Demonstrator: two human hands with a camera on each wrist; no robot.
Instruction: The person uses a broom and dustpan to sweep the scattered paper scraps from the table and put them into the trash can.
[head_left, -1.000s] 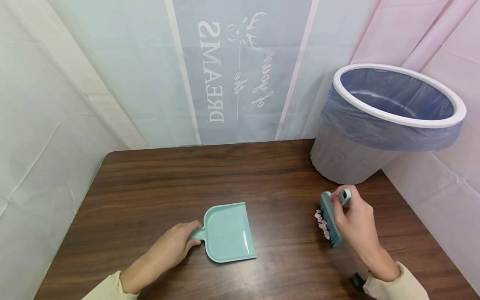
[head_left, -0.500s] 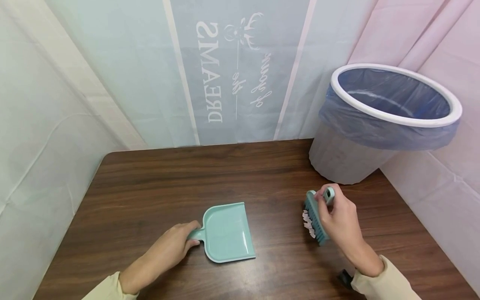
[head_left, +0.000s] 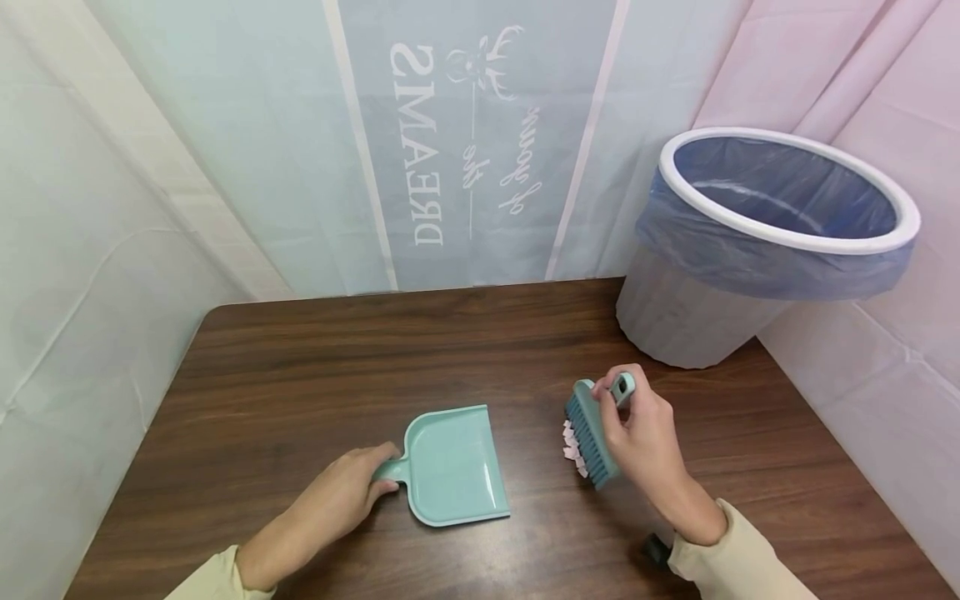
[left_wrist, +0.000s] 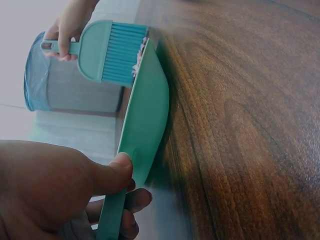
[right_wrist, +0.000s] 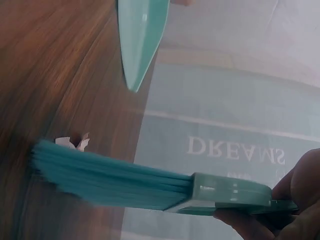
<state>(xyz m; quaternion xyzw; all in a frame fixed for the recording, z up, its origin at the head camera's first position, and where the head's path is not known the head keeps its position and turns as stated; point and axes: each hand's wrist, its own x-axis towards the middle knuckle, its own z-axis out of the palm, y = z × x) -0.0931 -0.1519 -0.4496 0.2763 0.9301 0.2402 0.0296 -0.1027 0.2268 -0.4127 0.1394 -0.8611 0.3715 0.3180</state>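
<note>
My left hand [head_left: 345,487] grips the handle of a teal dustpan [head_left: 453,467], which lies on the table with its flat open edge facing right. In the left wrist view, the thumb presses on top of the dustpan's handle and the fingers curl beneath. My right hand [head_left: 645,433] pinches the handle of a teal hand brush [head_left: 592,433], bristles down on the table. Several small torn white paper scraps [head_left: 572,450] sit against the bristles on the left side, between brush and dustpan. In the right wrist view the bristles [right_wrist: 110,175] bend, hiding some scraps.
A grey trash bin [head_left: 690,308] with a blue liner and white rim stands at the table's back right corner. Wood-grain table [head_left: 337,358] lies around the tools. A printed curtain [head_left: 480,150] hangs along the back edge. A dark strap shows by the right sleeve [head_left: 735,558].
My right hand has swept the brush leftward across the table, pushing the paper scraps closer to the dustpan. The left hand and dustpan have stayed in place.
</note>
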